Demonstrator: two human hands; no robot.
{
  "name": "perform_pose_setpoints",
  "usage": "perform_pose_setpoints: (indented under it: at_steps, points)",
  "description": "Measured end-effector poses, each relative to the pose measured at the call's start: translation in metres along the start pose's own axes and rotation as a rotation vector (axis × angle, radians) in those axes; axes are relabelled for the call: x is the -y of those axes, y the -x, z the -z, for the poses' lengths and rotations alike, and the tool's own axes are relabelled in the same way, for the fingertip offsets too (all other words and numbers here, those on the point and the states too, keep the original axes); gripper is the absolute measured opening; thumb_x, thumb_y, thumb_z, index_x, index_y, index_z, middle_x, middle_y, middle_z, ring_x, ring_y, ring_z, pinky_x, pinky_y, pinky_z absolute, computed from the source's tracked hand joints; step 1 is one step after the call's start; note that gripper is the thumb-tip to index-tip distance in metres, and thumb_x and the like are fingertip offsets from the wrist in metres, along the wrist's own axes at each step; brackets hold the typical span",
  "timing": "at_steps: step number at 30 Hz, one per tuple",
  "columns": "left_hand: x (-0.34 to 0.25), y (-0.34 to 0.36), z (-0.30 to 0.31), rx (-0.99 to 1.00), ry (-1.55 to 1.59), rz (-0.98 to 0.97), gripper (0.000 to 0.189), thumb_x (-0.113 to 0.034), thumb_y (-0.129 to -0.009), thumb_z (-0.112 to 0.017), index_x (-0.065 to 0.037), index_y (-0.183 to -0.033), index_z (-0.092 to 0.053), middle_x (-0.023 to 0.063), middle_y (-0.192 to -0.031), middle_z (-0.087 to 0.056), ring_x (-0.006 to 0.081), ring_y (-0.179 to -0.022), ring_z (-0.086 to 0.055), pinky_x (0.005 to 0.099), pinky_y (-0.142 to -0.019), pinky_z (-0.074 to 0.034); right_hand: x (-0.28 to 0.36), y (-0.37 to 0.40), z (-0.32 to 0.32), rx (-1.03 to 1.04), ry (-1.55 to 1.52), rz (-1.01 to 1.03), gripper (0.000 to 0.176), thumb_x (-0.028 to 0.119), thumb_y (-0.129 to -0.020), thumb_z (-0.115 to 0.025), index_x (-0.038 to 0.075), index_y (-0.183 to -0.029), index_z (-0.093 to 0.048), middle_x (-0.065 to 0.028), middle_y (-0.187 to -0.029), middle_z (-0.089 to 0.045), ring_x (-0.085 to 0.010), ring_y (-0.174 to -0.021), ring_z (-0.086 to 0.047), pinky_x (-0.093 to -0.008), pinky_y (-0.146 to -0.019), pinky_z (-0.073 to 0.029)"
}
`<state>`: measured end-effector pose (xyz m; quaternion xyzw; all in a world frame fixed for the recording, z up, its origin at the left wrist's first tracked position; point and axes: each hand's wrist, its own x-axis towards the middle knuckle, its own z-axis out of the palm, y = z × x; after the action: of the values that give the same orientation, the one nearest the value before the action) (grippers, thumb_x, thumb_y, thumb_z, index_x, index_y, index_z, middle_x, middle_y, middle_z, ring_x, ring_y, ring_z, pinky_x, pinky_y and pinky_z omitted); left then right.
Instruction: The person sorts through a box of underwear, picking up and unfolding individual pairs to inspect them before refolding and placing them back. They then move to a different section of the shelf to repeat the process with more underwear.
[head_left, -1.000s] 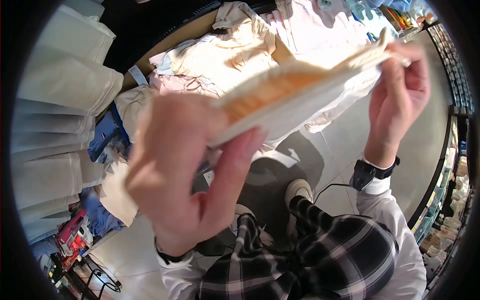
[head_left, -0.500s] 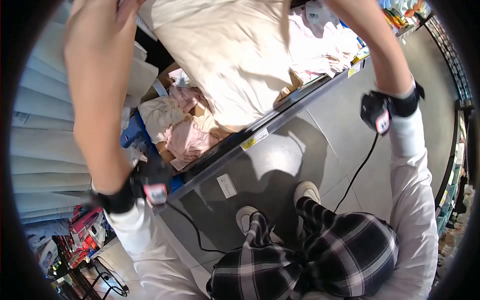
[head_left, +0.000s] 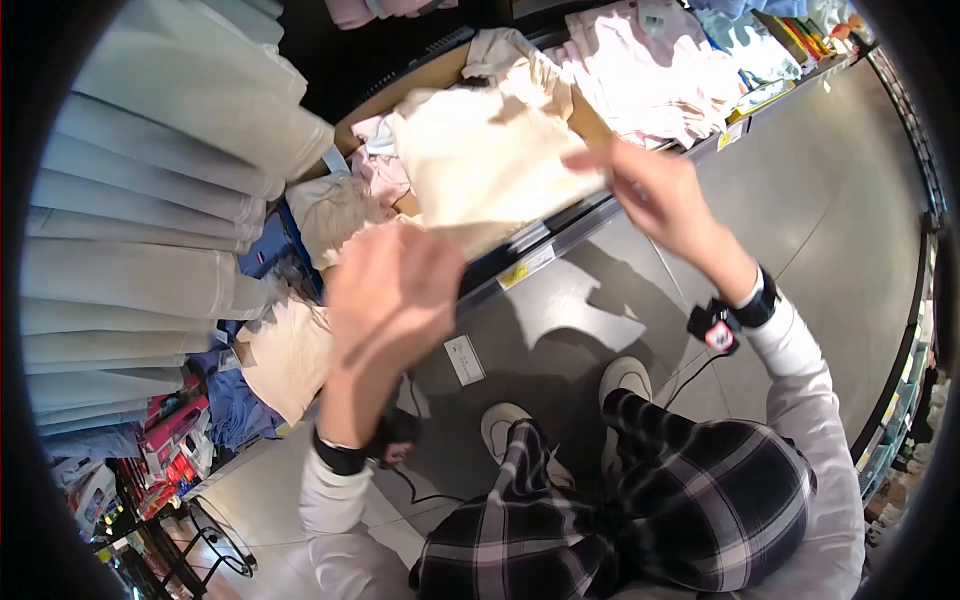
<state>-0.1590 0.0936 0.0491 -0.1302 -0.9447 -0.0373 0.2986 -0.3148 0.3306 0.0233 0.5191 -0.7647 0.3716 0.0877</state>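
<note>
A cream cloth garment (head_left: 490, 160) lies spread over a cardboard box on the low shelf, its far end bunched up. My left hand (head_left: 395, 285) is at the garment's near left corner, fingers pointing down and smeared by motion. Whether it grips the cloth does not show. At the garment's right edge is my right hand (head_left: 665, 195), its fingertips over or against the cloth and blurred too. Crumpled pink cloth (head_left: 380, 175) and a cream bundle (head_left: 335, 210) sit in the box on the left.
Pale hanging garments (head_left: 150, 170) crowd the left side. Folded pink clothes (head_left: 650, 70) lie on the shelf to the right. A price label (head_left: 527, 266) is on the shelf's front edge, and a white card (head_left: 464, 360) lies on the grey floor. Cables run from both wrist straps.
Both hands have come down and nearer to me from the top of the view. The cream garment has dropped from a raised, hanging position to lie over the box.
</note>
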Motion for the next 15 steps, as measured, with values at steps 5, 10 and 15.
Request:
perform_pose_setpoints:
  at_steps: [5,10,15]
  points:
    - [-0.046,0.056,-0.013,0.312,0.154,-0.103,0.009,-0.010,-0.070,-0.063,-0.010,-0.077,-0.056,0.0026,-0.075,-0.052,0.0185,-0.077,-0.058,0.0312,-0.075,-0.047,0.027,0.069,-0.008,0.217,-0.181,-0.139,0.023,-0.005,-0.080,-0.057,0.005,-0.100,-0.063,-0.0085,-0.097,-0.067,-0.0273,-0.086,-0.066,-0.0346,-0.072,-0.054]
    - [-0.052,0.061,-0.018,0.415,0.450,-0.032,0.012,-0.009,-0.070,-0.063,-0.009,-0.080,-0.056,0.0045,-0.077,-0.051,0.0218,-0.080,-0.057,0.0326,-0.078,-0.046,0.031,0.079,-0.010,0.264,-0.284,-0.253,0.018,-0.002,-0.080,-0.061,0.004,-0.097,-0.065,-0.0081,-0.097,-0.067,-0.0271,-0.088,-0.066,-0.0342,-0.075,-0.053]
    - [-0.029,0.031,-0.025,0.573,0.727,0.091,0.014,-0.007,-0.074,-0.064,-0.005,-0.085,-0.056,0.0101,-0.085,-0.052,0.0283,-0.088,-0.055,0.0383,-0.084,-0.043,0.021,0.058,-0.003,0.316,-0.318,-0.270,0.018,-0.001,-0.079,-0.062,0.006,-0.095,-0.067,-0.0073,-0.091,-0.066,-0.0276,-0.084,-0.064,-0.0339,-0.073,-0.052]
